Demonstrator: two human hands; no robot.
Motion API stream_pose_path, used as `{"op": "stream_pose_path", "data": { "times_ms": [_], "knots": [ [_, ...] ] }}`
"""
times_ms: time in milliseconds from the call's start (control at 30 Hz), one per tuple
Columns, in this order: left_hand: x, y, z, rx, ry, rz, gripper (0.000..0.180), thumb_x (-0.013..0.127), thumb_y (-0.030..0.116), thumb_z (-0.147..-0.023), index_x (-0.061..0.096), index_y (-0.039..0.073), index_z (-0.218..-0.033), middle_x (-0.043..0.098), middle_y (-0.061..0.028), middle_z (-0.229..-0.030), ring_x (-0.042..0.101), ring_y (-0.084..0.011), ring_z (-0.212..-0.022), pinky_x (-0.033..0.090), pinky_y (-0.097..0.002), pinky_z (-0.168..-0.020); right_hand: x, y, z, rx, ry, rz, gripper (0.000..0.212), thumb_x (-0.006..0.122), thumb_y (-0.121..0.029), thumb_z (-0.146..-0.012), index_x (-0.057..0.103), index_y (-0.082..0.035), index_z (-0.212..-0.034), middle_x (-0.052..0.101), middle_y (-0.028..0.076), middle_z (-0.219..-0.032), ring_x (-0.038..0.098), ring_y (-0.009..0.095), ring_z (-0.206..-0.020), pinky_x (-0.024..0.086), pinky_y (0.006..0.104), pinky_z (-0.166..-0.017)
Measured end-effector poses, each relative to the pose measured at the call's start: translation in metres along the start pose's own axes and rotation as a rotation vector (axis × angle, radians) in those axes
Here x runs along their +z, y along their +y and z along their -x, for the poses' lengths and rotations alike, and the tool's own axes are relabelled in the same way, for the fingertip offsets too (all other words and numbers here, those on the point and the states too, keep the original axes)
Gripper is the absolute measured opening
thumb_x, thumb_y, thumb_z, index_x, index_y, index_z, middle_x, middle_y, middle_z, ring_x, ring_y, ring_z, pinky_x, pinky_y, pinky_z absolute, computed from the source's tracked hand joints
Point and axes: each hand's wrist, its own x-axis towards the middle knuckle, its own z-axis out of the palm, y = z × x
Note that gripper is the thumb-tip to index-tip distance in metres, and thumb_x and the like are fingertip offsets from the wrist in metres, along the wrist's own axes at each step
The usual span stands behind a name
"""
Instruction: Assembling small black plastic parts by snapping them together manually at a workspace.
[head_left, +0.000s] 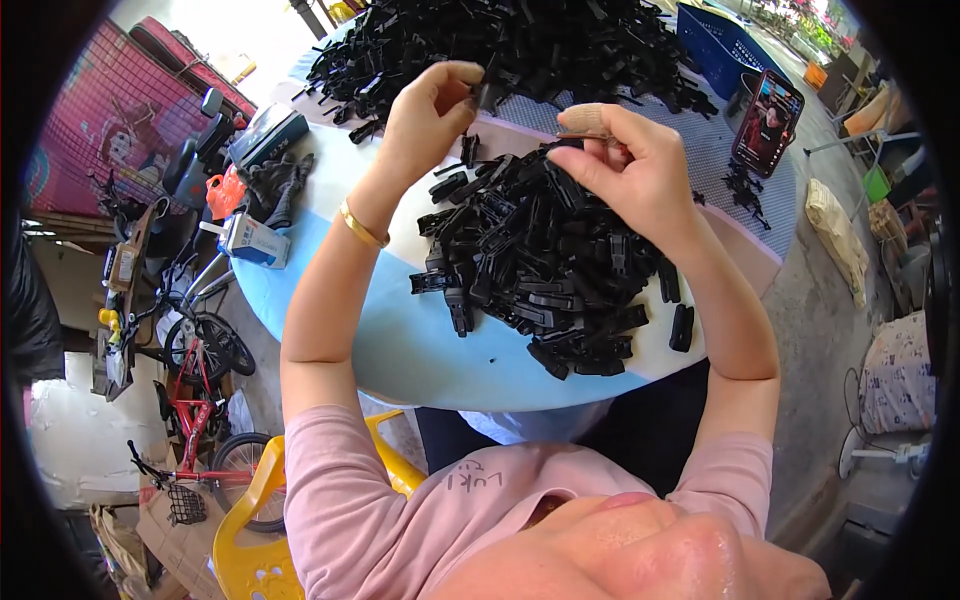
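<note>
At the left edge of the round pale-blue-and-white table lie a small white-and-blue cardboard box, a dark glove and a grey rectangular case. The left hand, a gold bangle on its wrist, is raised over the middle of the table and pinches 1 small black plastic clip piece between thumb and fingertips. Beneath both hands, toward the near edge, sits a heap of black plastic clip parts; a far larger mound of the same black parts covers the far side. The right hand is closed on something thin and pale at its fingertips (too small to name with confidence), its forefinger wrapped in a tan bandage. At the right edge a phone in a red case stands propped, with a blue plastic crate behind it.

It looks like the fitting-together step: 2 small pieces held near each other. The next move would call for careful lining-up and a firm press between fingertips.
</note>
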Motion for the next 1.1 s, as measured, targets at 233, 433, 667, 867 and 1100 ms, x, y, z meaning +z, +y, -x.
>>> {"op": "stream_pose_path", "data": {
  "times_ms": [233, 433, 667, 867, 1100],
  "knots": [
    [0.038, 0.065, 0.036, 0.165, 0.12, 0.12, 0.058, 0.053, -0.005, -0.072, 0.037, 0.003, -0.127, 0.056, -0.0063, -0.081, 0.053, -0.0099, -0.065, 0.045, -0.0231, -0.059, 0.001, -0.007, 0.0, -0.379, 0.11, 0.134, 0.036, 0.079, -0.011, -0.06, 0.061, -0.003, -0.09, 0.049, -0.001, -0.061, 0.032, 0.004, -0.047, 0.029, 0.0176, -0.042],
    [0.046, 0.07, 0.045, 0.074, 0.169, 0.173, 0.068, 0.058, -0.006, -0.071, 0.028, 0.002, -0.131, 0.052, -0.0084, -0.084, 0.055, -0.0106, -0.065, 0.046, -0.0222, -0.058, 0.0, -0.02, 0.007, -0.26, 0.161, 0.071, 0.032, 0.078, -0.007, -0.062, 0.06, -0.004, -0.089, 0.057, -0.003, -0.071, 0.032, 0.0, -0.049, 0.026, 0.0148, -0.042],
    [0.046, 0.087, 0.054, 0.014, 0.122, 0.673, 0.062, 0.056, 0.0, -0.079, 0.024, 0.0, -0.131, 0.052, -0.0065, -0.087, 0.056, -0.0156, -0.08, 0.047, -0.0251, -0.073, -0.012, -0.022, 0.004, -0.026, 0.166, -0.11, 0.026, 0.07, -0.003, -0.072, 0.064, -0.001, -0.096, 0.06, -0.001, -0.077, 0.041, -0.001, -0.057, 0.033, 0.0128, -0.049],
    [0.035, 0.076, 0.042, -0.067, -0.277, 1.167, 0.05, 0.052, 0.029, -0.087, 0.039, -0.003, -0.124, 0.056, -0.0158, -0.104, 0.059, -0.0229, -0.093, 0.047, -0.0329, -0.082, -0.019, -0.009, -0.002, 0.1, 0.032, -0.648, 0.019, 0.061, -0.008, -0.081, 0.062, 0.001, -0.097, 0.062, 0.003, -0.083, 0.051, 0.004, -0.065, 0.041, 0.0158, -0.059],
    [0.036, 0.064, 0.038, 0.028, -0.681, 1.439, 0.059, 0.061, 0.042, -0.077, 0.045, -0.002, -0.113, 0.056, -0.0191, -0.105, 0.058, -0.029, -0.096, 0.045, -0.041, -0.088, -0.021, -0.011, -0.002, 0.112, -0.226, -0.844, 0.021, 0.065, -0.015, -0.077, 0.062, 0.003, -0.089, 0.057, 0.001, -0.077, 0.05, 0.005, -0.067, 0.039, 0.0161, -0.058]
  ]
}}
